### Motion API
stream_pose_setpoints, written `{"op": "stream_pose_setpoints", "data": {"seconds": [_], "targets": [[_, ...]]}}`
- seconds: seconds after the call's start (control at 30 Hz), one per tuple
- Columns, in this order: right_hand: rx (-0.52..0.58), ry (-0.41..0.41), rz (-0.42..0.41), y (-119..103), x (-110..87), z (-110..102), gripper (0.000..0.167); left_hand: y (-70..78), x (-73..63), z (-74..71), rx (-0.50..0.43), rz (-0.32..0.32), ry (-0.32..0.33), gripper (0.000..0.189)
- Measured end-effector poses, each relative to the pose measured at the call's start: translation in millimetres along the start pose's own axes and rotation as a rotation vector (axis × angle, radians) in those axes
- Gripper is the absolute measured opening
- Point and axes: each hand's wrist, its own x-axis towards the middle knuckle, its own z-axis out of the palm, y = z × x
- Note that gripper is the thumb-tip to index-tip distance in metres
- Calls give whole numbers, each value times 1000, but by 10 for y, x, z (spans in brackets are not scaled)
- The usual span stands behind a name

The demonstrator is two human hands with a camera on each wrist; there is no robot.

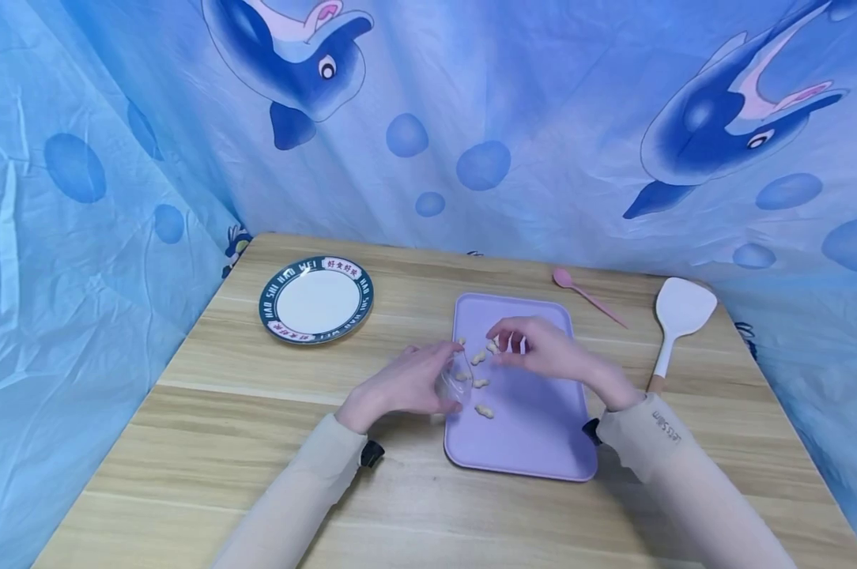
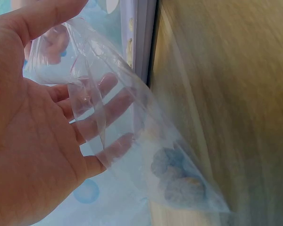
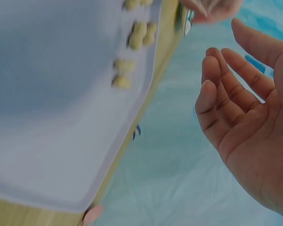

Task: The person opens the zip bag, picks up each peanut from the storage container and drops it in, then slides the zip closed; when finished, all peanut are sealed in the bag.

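Observation:
My left hand holds a clear plastic bag by its upper part, at the left edge of the purple tray. A few peanuts show through the film in the bag's lower corner. Over the tray is my right hand, its fingers loosely bent and the thumb apart from them. In the right wrist view nothing shows between those fingers. Several unshelled peanuts lie along the tray's left side, some close to the right hand's fingertips in the head view.
A white plate with a dark green patterned rim sits at the back left of the wooden table. Behind the tray lies a small pink spoon. A white spatula lies to the right, its handle partly hidden behind the right forearm.

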Motion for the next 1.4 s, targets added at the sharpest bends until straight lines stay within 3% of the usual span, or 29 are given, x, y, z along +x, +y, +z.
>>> {"op": "stream_pose_setpoints", "data": {"seconds": [0.17,0.37,0.53,0.77,0.93,1.4], "targets": [[-41,17,28,162,50,-119,26,-3,-3,0,3,-2,-7,89],[-48,-54,82,328,144,-143,31,5,-10,0,-8,-10,-14,89],[-18,-97,114,506,198,-57,33,-3,-10,13,-11,-7,-13,88],[-32,-86,127,721,222,102,38,-4,-9,11,-16,-9,-21,90],[-21,-80,127,753,219,156,43,1,-15,6,-22,-15,-24,90],[-36,-72,128,787,225,217,33,-3,-10,7,-13,-12,-24,89]]}}
